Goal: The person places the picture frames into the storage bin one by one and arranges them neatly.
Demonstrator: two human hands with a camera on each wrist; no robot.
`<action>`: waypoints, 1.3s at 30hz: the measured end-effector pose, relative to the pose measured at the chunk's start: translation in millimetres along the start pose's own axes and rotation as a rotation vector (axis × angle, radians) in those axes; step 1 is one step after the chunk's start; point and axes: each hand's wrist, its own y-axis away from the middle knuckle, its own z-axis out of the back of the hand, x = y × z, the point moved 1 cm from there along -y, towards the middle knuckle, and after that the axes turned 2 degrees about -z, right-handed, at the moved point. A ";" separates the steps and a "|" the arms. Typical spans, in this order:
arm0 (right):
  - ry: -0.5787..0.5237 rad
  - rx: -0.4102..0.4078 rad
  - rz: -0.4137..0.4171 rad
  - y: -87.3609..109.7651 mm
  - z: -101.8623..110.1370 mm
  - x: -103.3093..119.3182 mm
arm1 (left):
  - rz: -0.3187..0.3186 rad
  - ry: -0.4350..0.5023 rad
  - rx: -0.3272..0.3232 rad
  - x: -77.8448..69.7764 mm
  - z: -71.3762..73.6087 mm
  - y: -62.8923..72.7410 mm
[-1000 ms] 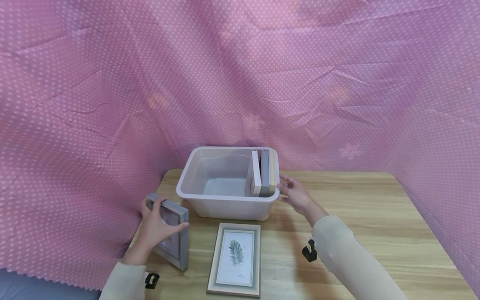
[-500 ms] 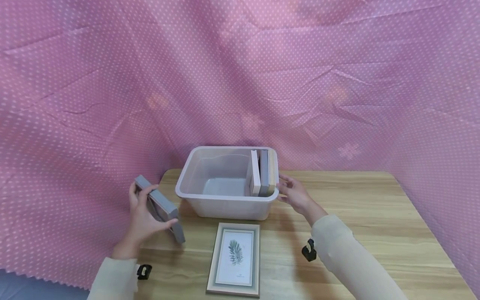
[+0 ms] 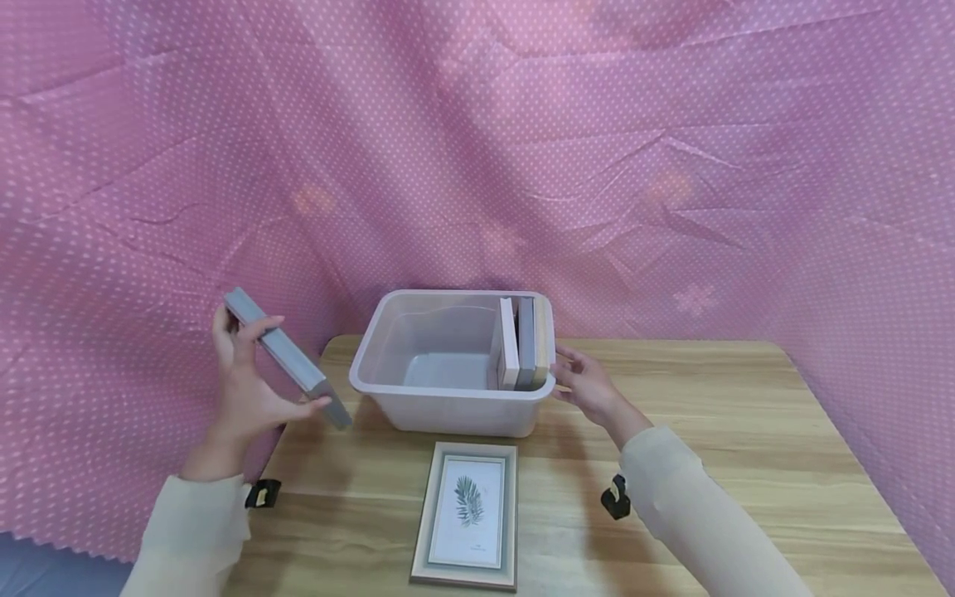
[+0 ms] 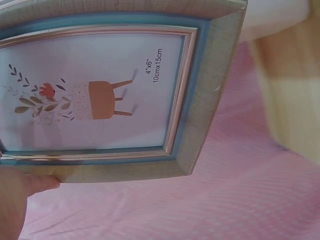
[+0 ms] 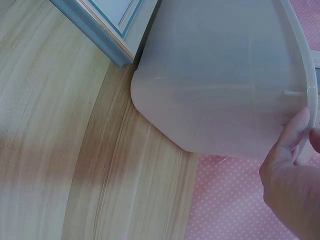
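Note:
A grey-and-tan picture frame (image 3: 289,355) with a plant-on-a-stool print is held by my left hand (image 3: 240,390), thumb and fingers at its edges. It tilts above the table's left side; its print (image 4: 100,92) faces the left wrist camera. My right hand (image 3: 593,390) grips the right rim of a whitish plastic bin (image 3: 455,419), thumb (image 5: 295,127) against the outer wall just under the rim. Several frames stand on edge inside the bin's right end, including a white one (image 3: 510,344) and a grey one (image 3: 525,344). Their faces are mostly hidden.
In front of the bin a leaf-print picture frame (image 3: 467,514) lies face up on the wooden table (image 3: 731,431). A pink dotted cloth (image 3: 477,166) hangs behind and at both sides, close to the bin's back.
My left hand has lifted the picture frame up and to the left, tilting it so its narrow edge shows. My right hand stays at the bin's rim.

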 end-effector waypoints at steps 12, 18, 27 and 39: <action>-0.009 0.002 0.001 0.0 0.5 -0.4 | -0.066 0.092 -0.072 -34.8 -4.6 -58.4; -0.005 0.001 0.009 -0.8 1.3 -0.5 | -0.141 0.099 -0.089 -27.9 -28.7 -69.7; 0.010 0.003 0.011 -1.3 0.5 -1.3 | -0.195 0.116 -0.015 -23.9 -69.9 -78.4; 0.006 0.005 0.022 1.9 0.6 -0.6 | -0.136 0.163 0.223 -14.7 -123.0 -66.9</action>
